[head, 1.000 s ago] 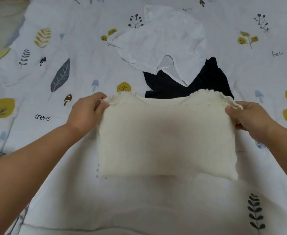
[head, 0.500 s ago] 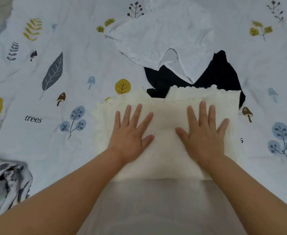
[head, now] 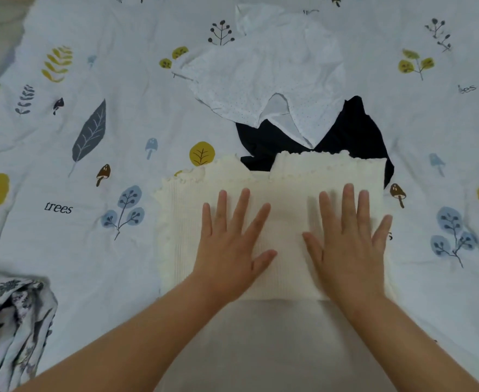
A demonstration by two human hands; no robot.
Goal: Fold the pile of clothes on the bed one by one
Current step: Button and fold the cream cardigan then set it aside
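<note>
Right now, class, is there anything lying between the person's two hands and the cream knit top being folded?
Nothing visible does. The left hand and right hand lie flat, fingers spread, directly on the cream knit top. The black garment and the white dotted garment lie beyond its far edge, away from the hands.

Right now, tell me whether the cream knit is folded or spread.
Folded: the cream knit lies doubled, two scalloped edges stacked, both hands pressing it flat.
</note>
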